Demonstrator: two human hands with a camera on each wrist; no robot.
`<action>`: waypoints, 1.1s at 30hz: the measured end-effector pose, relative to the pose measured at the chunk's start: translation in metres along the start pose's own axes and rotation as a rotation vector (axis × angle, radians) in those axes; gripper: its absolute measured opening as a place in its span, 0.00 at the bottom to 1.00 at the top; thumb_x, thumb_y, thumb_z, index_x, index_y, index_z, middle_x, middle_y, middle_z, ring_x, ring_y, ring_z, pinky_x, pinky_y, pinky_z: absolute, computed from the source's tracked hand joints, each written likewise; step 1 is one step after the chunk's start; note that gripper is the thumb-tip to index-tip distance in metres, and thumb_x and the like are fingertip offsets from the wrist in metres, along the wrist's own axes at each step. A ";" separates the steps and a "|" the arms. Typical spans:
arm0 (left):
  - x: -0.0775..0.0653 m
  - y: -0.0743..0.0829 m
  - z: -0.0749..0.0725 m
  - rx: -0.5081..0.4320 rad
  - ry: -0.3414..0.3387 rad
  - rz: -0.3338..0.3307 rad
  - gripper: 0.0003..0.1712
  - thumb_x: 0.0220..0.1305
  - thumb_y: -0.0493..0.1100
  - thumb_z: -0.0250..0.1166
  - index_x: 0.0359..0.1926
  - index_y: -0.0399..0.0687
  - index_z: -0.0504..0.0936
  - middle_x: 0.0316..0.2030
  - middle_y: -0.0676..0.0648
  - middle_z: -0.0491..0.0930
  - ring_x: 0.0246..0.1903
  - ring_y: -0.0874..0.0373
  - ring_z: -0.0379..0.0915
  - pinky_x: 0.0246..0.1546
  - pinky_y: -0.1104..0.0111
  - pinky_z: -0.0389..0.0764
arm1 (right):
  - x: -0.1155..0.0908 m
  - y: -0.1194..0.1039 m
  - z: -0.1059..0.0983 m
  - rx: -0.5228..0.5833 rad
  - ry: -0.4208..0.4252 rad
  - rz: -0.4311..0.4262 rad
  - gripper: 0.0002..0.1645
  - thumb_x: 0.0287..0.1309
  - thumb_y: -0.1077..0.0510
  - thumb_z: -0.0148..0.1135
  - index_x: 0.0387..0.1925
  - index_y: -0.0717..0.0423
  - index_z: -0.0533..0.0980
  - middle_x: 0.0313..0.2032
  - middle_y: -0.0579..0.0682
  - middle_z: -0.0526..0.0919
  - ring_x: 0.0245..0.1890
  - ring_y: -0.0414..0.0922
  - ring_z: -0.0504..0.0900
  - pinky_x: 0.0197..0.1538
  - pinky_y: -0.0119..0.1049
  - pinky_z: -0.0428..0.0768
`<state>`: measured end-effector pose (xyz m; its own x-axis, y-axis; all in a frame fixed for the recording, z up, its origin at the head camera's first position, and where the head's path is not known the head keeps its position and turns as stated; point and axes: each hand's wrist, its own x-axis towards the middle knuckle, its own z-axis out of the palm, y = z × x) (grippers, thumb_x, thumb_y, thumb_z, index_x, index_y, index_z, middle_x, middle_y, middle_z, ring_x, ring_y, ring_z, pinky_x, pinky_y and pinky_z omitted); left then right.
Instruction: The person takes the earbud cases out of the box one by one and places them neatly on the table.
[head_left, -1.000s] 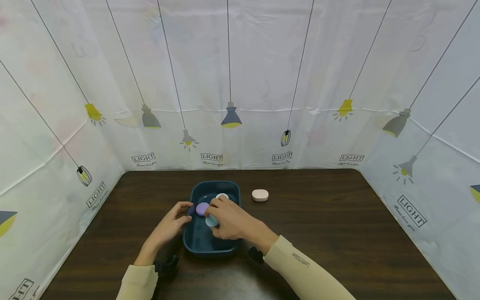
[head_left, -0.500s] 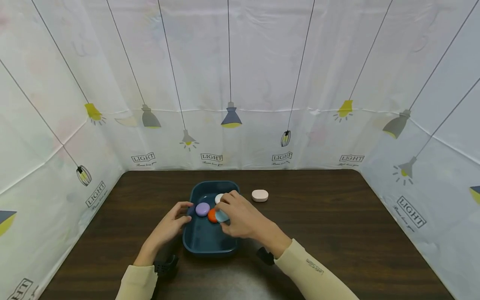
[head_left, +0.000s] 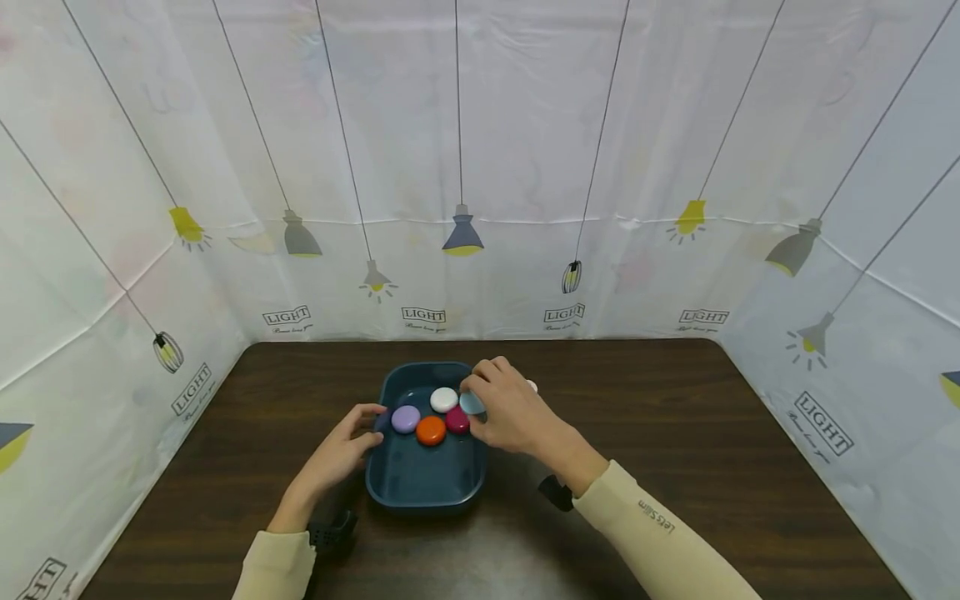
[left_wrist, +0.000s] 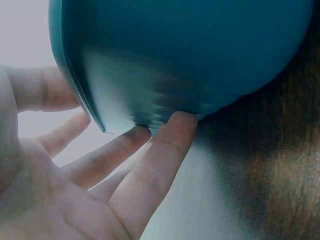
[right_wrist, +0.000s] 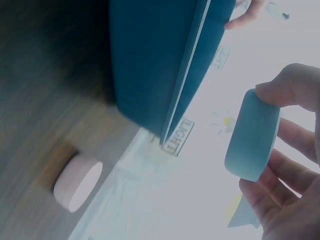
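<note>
In the head view my right hand (head_left: pixel 513 408) pinches a light blue rounded disc (head_left: pixel 472 403) above the right rim of a dark blue tray (head_left: pixel 425 492). Thumb and fingertips hold this disc (right_wrist: pixel 253 135) by its edges in the right wrist view. White (head_left: pixel 444 400), lilac (head_left: pixel 406 419), orange (head_left: pixel 431 431) and crimson (head_left: pixel 457 421) discs lie inside the tray. My left hand (head_left: pixel 337 450) holds the tray's left side at the rim. In the left wrist view fingertips (left_wrist: pixel 182 120) press the outer wall, and another digit passes behind the rim.
A pale pink oval block (right_wrist: pixel 77 182) lies on the brown wooden table (head_left: pixel 637 450), right of the tray; the right hand mostly covers it in the head view. White sheeting (head_left: pixel 517 125) printed with lamps borders the table at the back and sides.
My right hand has moved right and back with the light blue disc, from inside the tray to its right rim. The orange and crimson discs have come into view. The left hand has stayed still.
</note>
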<state>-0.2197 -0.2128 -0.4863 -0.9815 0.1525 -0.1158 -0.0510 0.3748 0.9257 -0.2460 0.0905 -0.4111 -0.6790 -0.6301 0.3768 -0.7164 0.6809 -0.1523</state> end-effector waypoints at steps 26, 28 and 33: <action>0.001 -0.002 0.002 -0.012 0.009 -0.001 0.24 0.75 0.38 0.55 0.69 0.48 0.68 0.68 0.35 0.66 0.58 0.39 0.73 0.52 0.45 0.80 | -0.010 0.083 -0.001 -0.091 0.073 0.163 0.22 0.52 0.56 0.74 0.48 0.59 0.80 0.49 0.56 0.78 0.50 0.56 0.72 0.53 0.48 0.76; 0.001 -0.003 0.001 -0.010 0.010 0.004 0.24 0.75 0.38 0.55 0.69 0.47 0.68 0.68 0.34 0.66 0.58 0.39 0.73 0.52 0.45 0.80 | -0.012 0.089 0.001 -0.096 0.080 0.170 0.21 0.52 0.57 0.74 0.47 0.59 0.80 0.48 0.56 0.78 0.49 0.56 0.72 0.52 0.48 0.76; 0.000 -0.002 0.001 -0.011 0.012 0.006 0.24 0.75 0.38 0.55 0.69 0.47 0.68 0.68 0.34 0.66 0.58 0.39 0.73 0.52 0.45 0.81 | -0.016 0.103 0.007 -0.093 0.058 0.213 0.19 0.54 0.57 0.72 0.47 0.59 0.79 0.48 0.56 0.77 0.47 0.55 0.71 0.51 0.48 0.76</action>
<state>-0.2197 -0.2123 -0.4886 -0.9839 0.1440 -0.1063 -0.0472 0.3639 0.9302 -0.3100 0.1677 -0.4395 -0.8008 -0.4477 0.3978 -0.5382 0.8293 -0.1503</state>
